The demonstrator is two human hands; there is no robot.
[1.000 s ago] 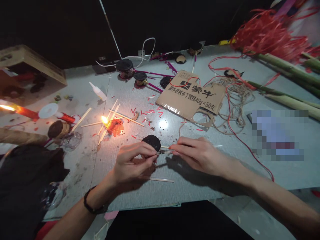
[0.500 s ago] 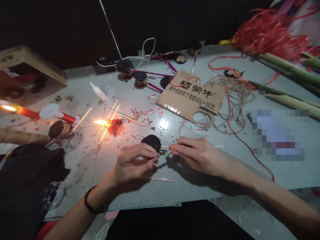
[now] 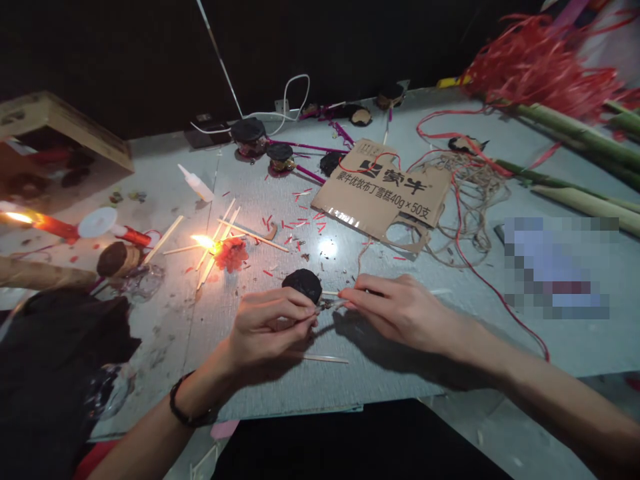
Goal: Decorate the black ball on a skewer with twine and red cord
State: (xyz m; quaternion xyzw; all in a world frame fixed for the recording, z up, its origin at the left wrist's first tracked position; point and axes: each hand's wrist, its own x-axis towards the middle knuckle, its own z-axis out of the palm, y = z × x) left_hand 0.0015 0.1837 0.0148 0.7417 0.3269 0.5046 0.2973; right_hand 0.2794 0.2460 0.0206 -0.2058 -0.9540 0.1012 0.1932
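A small black-topped round piece (image 3: 303, 283), like the head of a hand drum, sits just beyond my left hand (image 3: 275, 323). That hand's thumb and fingers are pinched together at the piece's near edge, on a small greyish bit I cannot make out. My right hand (image 3: 387, 307) is closed on a thin pale stick (image 3: 330, 293), which runs from the round piece into its fingertips. A dark strand and a translucent strip bridge the gap between both sets of fingertips. Nearer me, a clear glue stick (image 3: 320, 358) lies on the table.
Left of my hands, a flame (image 3: 204, 242) burns among crossed wooden sticks (image 3: 255, 235) beside red wax. A lit red candle (image 3: 50, 223) lies further left. Around the table are a glue bottle (image 3: 197, 185), cardboard (image 3: 375, 200), tangled twine (image 3: 473, 200), a red cord (image 3: 480, 287) and bamboo poles (image 3: 575, 137).
Both hands stay almost still with the same pinch. The flame flickers slightly, and the view shifts a little.
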